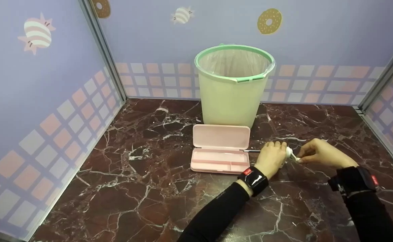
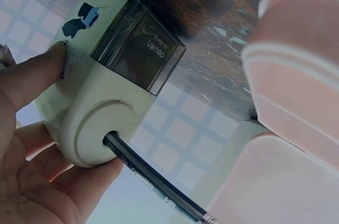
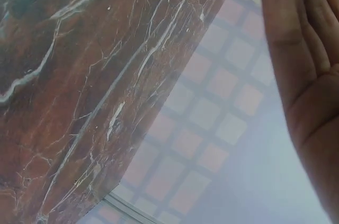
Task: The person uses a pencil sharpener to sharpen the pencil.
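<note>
Left hand (image 1: 272,158) curled round white sharpener (image 2: 114,83), right of pencil case (image 1: 216,156); dark pencil (image 2: 153,179) in its hole, extending left. Right hand (image 1: 325,154) pinches crank (image 1: 294,157) at sharpener's right. Pink case lies open. Green-rimmed, lined bin (image 1: 233,101) stands beyond it. Veined dark-red tabletop (image 1: 132,201); lilac patterned walls (image 1: 149,37).

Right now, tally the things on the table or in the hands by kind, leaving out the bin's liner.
Pencil sharpener: 1
Pencil: 1
Open pencil case: 1
Bin: 1
Total: 4
</note>
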`<state>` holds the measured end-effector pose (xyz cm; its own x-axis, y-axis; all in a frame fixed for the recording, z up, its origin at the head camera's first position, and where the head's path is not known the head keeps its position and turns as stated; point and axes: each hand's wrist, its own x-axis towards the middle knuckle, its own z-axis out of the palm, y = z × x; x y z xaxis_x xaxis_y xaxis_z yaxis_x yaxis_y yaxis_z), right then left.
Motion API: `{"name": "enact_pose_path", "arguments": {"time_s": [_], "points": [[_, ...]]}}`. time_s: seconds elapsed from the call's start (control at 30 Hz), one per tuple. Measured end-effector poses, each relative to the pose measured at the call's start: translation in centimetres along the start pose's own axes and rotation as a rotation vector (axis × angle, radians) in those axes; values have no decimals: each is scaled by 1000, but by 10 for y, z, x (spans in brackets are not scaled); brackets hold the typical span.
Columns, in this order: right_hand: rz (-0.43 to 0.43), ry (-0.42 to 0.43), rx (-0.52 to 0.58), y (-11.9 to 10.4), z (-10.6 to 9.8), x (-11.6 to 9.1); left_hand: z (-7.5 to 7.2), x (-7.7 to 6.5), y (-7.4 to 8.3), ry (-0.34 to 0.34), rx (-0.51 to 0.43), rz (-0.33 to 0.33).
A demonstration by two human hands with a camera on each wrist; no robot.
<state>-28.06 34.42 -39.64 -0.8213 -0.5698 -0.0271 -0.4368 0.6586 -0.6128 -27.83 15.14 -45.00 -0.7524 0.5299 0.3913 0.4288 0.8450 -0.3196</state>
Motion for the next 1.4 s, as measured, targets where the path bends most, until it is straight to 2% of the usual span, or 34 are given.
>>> {"name": "enact_pose_path", "arguments": {"time_s": [0.4,0.67,0.83,0.97,1.4], "points": [[-25,305,-175,-8,-2,6,-1,0,-1,-6,-10,3],[-45,446,-282,-8,5,19,0,-1,-2,12,-12,13],[-33,526,-320,-2,13,31,0,0,-2,-17,-22,23],[-1,544,-317,1,17,38,-1,0,-2,-30,-21,28],[37,512,-273,7,19,46,1,0,-4,-18,-44,36]]}}
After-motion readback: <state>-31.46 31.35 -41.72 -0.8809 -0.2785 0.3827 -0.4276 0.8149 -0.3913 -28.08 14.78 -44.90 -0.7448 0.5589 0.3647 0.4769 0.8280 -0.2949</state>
